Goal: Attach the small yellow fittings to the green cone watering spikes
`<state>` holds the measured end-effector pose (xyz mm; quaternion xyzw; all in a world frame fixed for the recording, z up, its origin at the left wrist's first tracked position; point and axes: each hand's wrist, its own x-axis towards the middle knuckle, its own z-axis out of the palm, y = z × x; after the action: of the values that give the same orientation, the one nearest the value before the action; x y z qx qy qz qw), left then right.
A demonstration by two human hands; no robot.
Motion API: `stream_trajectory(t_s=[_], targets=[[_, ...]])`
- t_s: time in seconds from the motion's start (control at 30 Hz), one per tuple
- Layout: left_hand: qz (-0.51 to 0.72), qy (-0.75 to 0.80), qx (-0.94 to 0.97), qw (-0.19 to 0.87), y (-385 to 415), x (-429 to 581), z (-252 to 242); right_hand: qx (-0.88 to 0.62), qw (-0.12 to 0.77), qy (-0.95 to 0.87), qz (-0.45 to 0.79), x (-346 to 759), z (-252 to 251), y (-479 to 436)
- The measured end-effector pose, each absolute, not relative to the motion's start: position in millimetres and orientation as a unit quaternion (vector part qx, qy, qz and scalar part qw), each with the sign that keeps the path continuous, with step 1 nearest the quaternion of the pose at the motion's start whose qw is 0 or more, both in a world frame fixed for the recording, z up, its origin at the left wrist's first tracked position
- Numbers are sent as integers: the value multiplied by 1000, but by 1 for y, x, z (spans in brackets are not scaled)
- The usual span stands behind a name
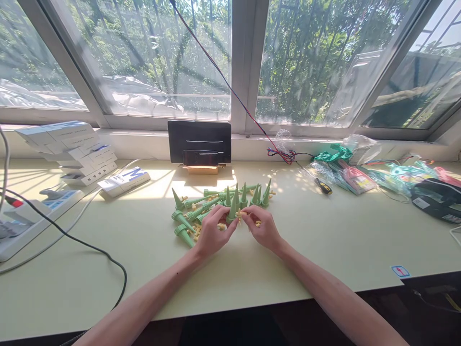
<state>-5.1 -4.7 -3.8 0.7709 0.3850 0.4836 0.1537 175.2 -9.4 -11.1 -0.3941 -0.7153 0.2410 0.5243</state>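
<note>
My left hand (213, 229) is closed around the base of a green plastic watering spike (234, 204), whose tip points up. Close beside it, my right hand (263, 227) pinches a small yellow valve (240, 214) against the side of the spike's base. Whether the valve is seated in the spike I cannot tell. Behind my hands stand several more green spikes (266, 194), some with yellow valves on them. To the left, other spikes (183, 235) lie on their sides among loose yellow valves (197, 232).
A tablet (200, 139) with a phone (200, 158) before it stands by the window. White boxes (77, 151) are stacked at the left, near a power strip (46, 216) and cables. A screwdriver (323, 186), plastic bags (356, 178) and a black pouch (437, 199) lie right.
</note>
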Motion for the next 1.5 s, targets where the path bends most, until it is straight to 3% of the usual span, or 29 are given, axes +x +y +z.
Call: stream_trajectory(t_s=[1.2, 1.5], targets=[[478, 364, 783, 161, -6, -5, -3, -400, 492, -723, 275, 176, -16, -7], [477, 366, 784, 154, -5, -5, -3, -388, 518, -725, 234, 176, -14, -10]])
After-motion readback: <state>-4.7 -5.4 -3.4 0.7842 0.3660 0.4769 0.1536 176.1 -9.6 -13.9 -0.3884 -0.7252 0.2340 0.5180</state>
